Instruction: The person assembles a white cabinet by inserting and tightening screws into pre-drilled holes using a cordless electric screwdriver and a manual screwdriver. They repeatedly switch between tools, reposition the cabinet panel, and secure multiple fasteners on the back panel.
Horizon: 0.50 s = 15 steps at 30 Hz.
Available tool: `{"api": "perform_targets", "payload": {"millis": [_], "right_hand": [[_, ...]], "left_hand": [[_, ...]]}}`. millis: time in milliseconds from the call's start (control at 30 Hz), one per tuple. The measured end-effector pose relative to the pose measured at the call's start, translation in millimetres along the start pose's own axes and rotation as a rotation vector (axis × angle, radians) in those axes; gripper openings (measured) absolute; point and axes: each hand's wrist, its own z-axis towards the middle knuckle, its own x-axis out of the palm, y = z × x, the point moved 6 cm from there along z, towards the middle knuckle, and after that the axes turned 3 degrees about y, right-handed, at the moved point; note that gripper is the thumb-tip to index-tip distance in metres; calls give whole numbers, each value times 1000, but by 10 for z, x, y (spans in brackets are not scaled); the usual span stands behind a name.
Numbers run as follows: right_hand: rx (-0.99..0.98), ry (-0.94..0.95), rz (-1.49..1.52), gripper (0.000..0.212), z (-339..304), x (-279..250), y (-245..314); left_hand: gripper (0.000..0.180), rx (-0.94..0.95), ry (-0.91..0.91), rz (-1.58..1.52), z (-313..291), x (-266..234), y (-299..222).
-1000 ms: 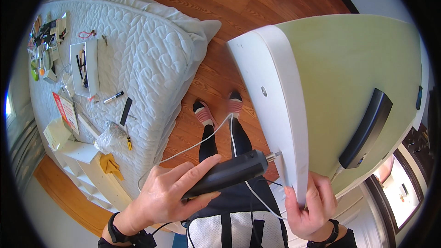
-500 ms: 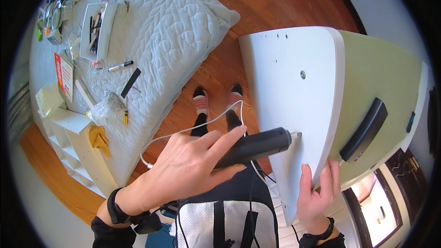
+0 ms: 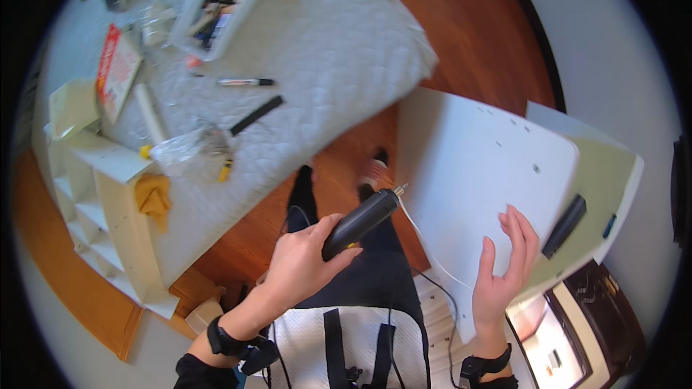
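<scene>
A black electric screwdriver (image 3: 364, 222) is gripped in my left hand (image 3: 299, 265), its metal bit tip bare and clear of any surface. To the right stands a white board (image 3: 468, 173) with a rounded corner and several small holes. My right hand (image 3: 506, 263) is raised over the board's lower right part, fingers stretched apart, holding nothing; whether it touches the board I cannot tell. Beyond the board's edge, a black curved bar (image 3: 566, 225) lies on a pale green panel (image 3: 602, 180).
A quilted mattress (image 3: 339, 65) at the left bears a plastic bin of tools (image 3: 249, 18), a marker (image 3: 245, 82), a black strip (image 3: 257, 115), a clear plastic bag (image 3: 191, 151) and a white shelf unit (image 3: 108, 166). A white cable (image 3: 432, 252) hangs beside the board.
The screwdriver has come away from the board and moved left. My right hand has let go of the board's edge and opened. The view has turned toward the left.
</scene>
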Motion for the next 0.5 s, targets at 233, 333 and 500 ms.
{"api": "perform_targets", "payload": {"millis": [233, 333, 500], "right_hand": [[-325, 486, -54, 33, 968, 1729, 852], [-333, 539, -22, 29, 1324, 2682, 1079], [-257, 776, -415, 22, 1346, 4046, 1156]], "left_hand": [[37, -570, -173, -906, -413, -494, 1106], [32, -615, -271, -1094, -470, -624, 1390], [32, -694, -298, -1290, -575, -599, 1660]]}}
